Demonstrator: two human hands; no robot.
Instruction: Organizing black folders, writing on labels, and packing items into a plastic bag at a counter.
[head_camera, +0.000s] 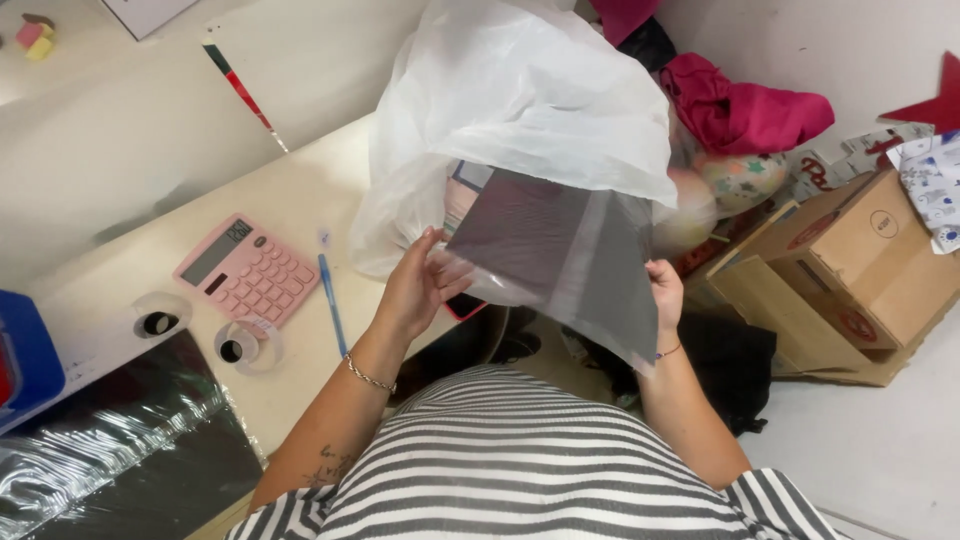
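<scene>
Over the edge of the cream desk (300, 190), both hands have hold of a dark flat sheet in a clear plastic sleeve (560, 260), held up tilted just below a big white plastic bag (520, 90). Left hand (412, 290) has its fingers curled round the sheet's left edge, and the right hand (665, 292) pinches the right edge, thumb side hidden behind it. A pink calculator (248, 270), blue pen (331, 300) and two tape rolls (240, 345) lie on the desk, cardboard boxes (850, 270) on the floor.
</scene>
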